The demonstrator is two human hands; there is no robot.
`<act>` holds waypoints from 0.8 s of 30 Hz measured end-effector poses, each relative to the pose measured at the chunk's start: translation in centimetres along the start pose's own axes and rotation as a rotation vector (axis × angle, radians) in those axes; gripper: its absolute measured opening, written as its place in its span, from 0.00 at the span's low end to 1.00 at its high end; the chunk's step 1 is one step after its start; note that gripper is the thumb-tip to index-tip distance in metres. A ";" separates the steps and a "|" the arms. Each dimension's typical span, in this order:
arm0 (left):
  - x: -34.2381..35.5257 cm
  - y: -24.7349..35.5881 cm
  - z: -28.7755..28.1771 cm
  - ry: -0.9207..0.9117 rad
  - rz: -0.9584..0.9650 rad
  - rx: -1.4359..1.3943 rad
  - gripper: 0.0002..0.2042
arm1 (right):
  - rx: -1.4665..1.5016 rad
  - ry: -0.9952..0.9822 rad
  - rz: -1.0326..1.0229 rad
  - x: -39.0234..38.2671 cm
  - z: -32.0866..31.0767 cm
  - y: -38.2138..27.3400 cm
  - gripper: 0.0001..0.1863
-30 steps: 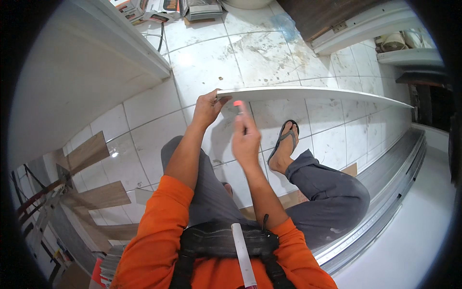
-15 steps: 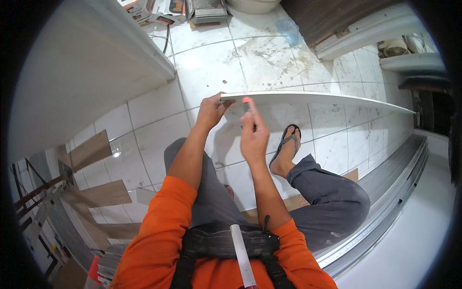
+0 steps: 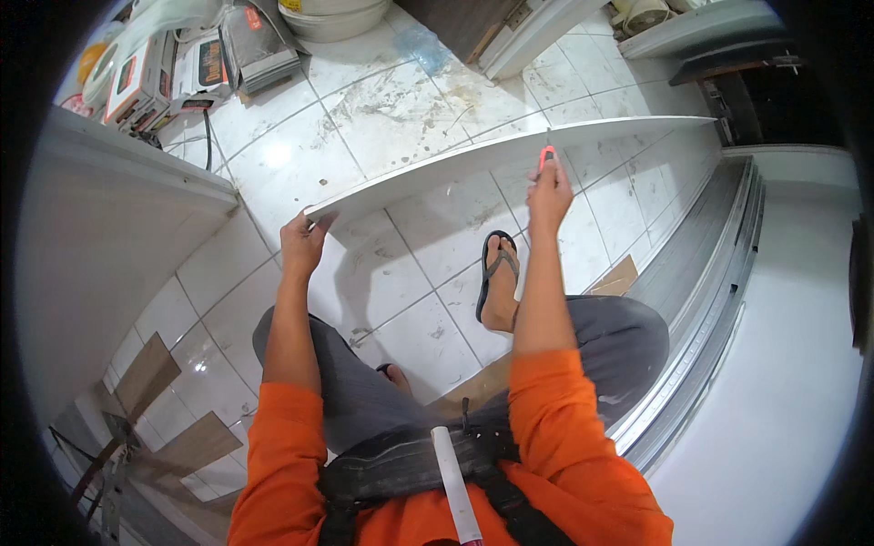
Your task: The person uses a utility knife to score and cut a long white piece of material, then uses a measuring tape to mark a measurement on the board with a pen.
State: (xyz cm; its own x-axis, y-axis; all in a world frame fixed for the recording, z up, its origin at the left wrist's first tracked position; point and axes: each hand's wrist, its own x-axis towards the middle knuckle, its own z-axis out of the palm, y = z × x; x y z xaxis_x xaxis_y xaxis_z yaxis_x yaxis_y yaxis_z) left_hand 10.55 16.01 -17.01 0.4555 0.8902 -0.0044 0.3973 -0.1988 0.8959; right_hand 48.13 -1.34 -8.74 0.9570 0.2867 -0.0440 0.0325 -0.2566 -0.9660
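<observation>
White board (image 3: 510, 150): left hand (image 3: 302, 244) grips end, right hand (image 3: 550, 187) pinches red-handled tool (image 3: 546, 156).

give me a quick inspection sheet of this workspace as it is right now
surface: white tiled floor, smeared and dusty
job's things: long white board held on edge; small red-handled tool at its top edge
clutter: boxes and basin at the far side; wood offcuts lower left; cardboard piece
grippers: left hand grips the board's near end; right hand holds the tool
cables: black cable near the boxes
surroundings: grey rail on the right; white panel on the left
</observation>
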 end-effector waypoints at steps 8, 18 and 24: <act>-0.4 0.0 -1.3 -0.025 0.007 0.053 0.08 | -0.223 -0.237 -0.166 -4.6 2.2 1.7 0.20; 0.4 1.6 -2.0 -0.222 0.013 0.091 0.12 | -0.256 -0.093 -0.196 -2.7 0.7 -0.2 0.22; 0.4 0.0 -3.9 -0.253 0.001 0.138 0.11 | -0.219 -0.445 -0.153 -12.5 4.2 0.2 0.23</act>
State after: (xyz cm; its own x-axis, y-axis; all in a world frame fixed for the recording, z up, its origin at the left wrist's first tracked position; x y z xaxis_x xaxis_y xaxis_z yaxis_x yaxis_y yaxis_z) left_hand 7.60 17.97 -15.22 0.6333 0.7629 -0.1300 0.4936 -0.2689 0.8270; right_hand 34.95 -1.04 -9.44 0.7228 0.6887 -0.0561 0.2680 -0.3543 -0.8959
